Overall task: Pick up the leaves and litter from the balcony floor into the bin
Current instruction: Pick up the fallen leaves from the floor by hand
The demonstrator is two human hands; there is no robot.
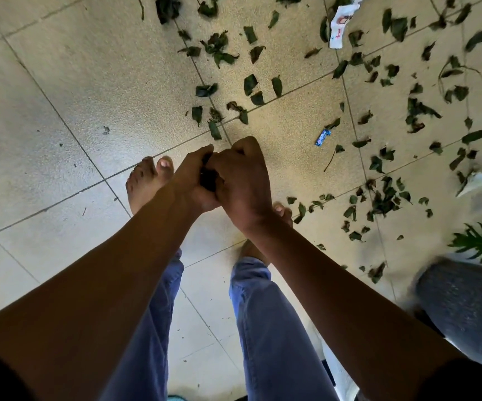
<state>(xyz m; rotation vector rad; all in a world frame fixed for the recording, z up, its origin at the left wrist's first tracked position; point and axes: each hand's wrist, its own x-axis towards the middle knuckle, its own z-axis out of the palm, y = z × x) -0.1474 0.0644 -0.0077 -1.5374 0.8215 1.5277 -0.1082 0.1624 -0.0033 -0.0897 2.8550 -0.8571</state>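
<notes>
Above floor (60,111): left hand (192,180), right hand (242,180) clasped on dark wad (208,180); leaves (384,198) lying rightward, nearer right hand.

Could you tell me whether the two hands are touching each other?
Touching: the head view shows the left hand and right hand pressed together around a dark clump.

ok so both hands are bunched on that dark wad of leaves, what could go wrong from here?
1. The left hand and right hand only partly enclose the dark wad; bits may drop onto the floor.
2. No bin is in view, so the carry could shed leaves.
3. Small litter like the blue wrapper could be missed among the scattered leaves.
</notes>
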